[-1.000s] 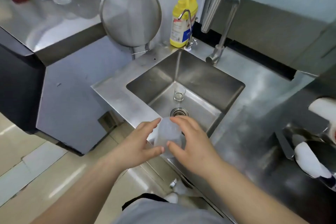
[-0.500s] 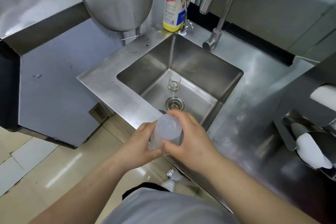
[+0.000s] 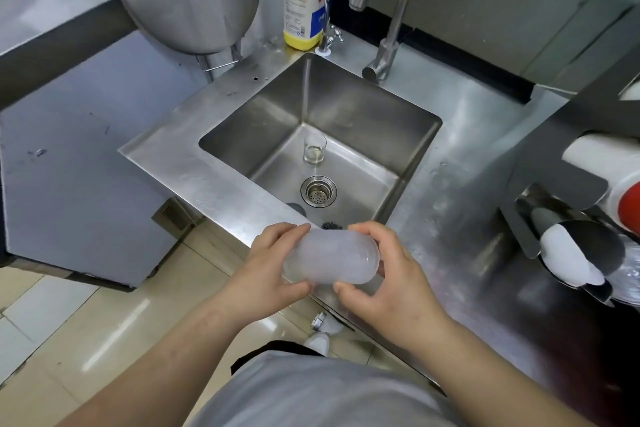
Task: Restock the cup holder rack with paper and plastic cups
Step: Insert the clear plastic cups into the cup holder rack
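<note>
Sink (image 3: 349,114) edge, both hands gripping plastic cup (image 3: 329,257)

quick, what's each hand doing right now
Left hand: closed on the frosted plastic cup.
Right hand: closed on the same cup's rounded end.

Both hands, left (image 3: 266,270) and right (image 3: 388,274), grip a frosted plastic cup (image 3: 329,258) lying sideways just in front of the sink (image 3: 408,146). Inside the sink a small glass (image 3: 314,149) stands upright behind the drain (image 3: 318,191).
</note>
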Demonstrator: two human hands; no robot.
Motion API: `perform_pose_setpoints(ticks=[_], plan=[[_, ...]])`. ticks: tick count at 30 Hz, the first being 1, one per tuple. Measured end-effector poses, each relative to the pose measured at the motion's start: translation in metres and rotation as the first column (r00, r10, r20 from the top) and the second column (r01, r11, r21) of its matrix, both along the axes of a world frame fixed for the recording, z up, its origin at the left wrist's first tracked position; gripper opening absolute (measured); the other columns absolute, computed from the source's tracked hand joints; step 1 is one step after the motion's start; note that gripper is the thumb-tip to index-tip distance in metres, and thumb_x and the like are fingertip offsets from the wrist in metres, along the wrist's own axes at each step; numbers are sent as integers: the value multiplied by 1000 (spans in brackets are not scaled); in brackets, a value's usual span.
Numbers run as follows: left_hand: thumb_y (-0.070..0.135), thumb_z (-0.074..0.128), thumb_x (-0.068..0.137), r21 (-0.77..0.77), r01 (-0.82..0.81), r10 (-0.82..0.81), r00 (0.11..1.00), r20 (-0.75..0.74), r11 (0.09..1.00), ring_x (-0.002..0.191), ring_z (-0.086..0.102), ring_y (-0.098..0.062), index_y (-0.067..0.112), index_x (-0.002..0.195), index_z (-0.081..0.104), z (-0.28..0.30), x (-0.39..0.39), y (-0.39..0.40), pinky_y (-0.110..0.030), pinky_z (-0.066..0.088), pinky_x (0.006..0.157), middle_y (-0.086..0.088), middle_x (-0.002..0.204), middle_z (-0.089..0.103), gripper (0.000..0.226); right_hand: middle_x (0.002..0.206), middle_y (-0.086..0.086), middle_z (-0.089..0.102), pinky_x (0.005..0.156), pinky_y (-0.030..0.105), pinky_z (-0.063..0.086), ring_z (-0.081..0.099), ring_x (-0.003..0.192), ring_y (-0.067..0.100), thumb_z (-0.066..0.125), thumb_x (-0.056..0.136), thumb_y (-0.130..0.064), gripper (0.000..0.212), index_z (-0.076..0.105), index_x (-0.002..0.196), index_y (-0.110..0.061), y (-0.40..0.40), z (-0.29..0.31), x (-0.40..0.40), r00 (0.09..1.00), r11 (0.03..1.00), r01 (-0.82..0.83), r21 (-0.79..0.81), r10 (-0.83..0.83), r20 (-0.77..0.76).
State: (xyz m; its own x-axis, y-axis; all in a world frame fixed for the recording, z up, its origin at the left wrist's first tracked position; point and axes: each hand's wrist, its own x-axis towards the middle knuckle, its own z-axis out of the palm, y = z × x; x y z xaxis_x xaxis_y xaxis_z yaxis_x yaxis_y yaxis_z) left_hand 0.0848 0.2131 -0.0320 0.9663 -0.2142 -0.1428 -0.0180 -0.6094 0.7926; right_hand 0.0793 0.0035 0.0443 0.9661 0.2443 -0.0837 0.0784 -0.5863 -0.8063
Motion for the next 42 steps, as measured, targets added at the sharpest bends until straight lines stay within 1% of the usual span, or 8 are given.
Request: perform_pose_setpoints(ticks=[5, 10, 13, 18, 26, 32, 36, 42], plan=[[45, 68, 66, -2, 22, -22, 998, 60, 1000, 137, 29, -5, 25, 146, 39, 3, 3, -14, -10, 20, 111, 7, 142, 32, 88, 113, -25, 58, 88, 28, 52, 60, 106, 4, 77, 66, -22, 66, 42, 112, -54, -22, -2, -12, 992, 990, 121, 75, -118, -36], [37, 75, 70, 8, 54, -54, 997, 55, 999, 132, 28, 6, 29, 147, 37, 11, 10, -30, -16, 26, 111, 15, 142, 30, 86, 109, -27, 60, 90, 31, 52, 61, 104, 1, 76, 61, -29, 64, 43, 108, -59, -36, 5, -15, 980, 974, 196, 113, -193, -39], [29, 80, 73, -25, 83, -81, 995, 66, 996, 131, 31, 5, 27, 147, 38, 24, 13, -44, -22, 33, 110, 15, 141, 32, 85, 109, -26, 61, 91, 26, 51, 60, 103, -1, 78, 62, -28, 65, 44, 108, -58, -45, 20, -17, 973, 968, 225, 112, -229, 20], [43, 74, 66, -81, 151, -144, 986, 89, 985, 131, 37, 0, 28, 146, 39, 51, 17, -71, -26, 36, 109, 12, 141, 37, 88, 122, -12, 57, 93, 19, 47, 56, 110, 1, 80, 66, -27, 69, 42, 117, -52, -64, 52, -25, 960, 969, 235, 75, -244, 141], [53, 70, 61, -165, 285, -247, 945, 216, 944, 129, 45, -5, 30, 144, 41, 104, 24, -117, -34, 45, 104, 11, 136, 43, 91, 127, -35, 45, 99, 34, 47, 45, 122, -4, 75, 68, -35, 70, 39, 126, -52, -94, 116, -48, 883, 956, 291, 33, -282, 374], [45, 76, 67, -142, 417, -342, 862, 373, 898, 130, 43, -6, 29, 144, 43, 160, 33, -149, -32, 53, 88, 10, 140, 42, 86, 125, -30, 48, 91, 14, 45, 49, 118, -3, 77, 67, -34, 72, 40, 126, -50, -121, 163, -69, 795, 939, 340, 51, -316, 518], [47, 76, 67, -58, 500, -418, 777, 471, 864, 133, 39, -6, 29, 146, 40, 202, 47, -163, -37, 47, 101, 9, 140, 44, 88, 128, -20, 51, 91, 21, 49, 51, 120, 6, 77, 67, -38, 70, 40, 125, -51, -132, 190, -79, 732, 931, 353, 98, -340, 591], [54, 67, 67, 51, 596, -496, 614, 614, 802, 130, 36, 3, 39, 143, 33, 268, 62, -198, -23, 43, 104, 15, 136, 39, 85, 129, -20, 49, 89, 37, 52, 53, 121, 16, 78, 69, -27, 70, 42, 129, -35, -158, 229, -93, 571, 910, 389, 148, -363, 736]])
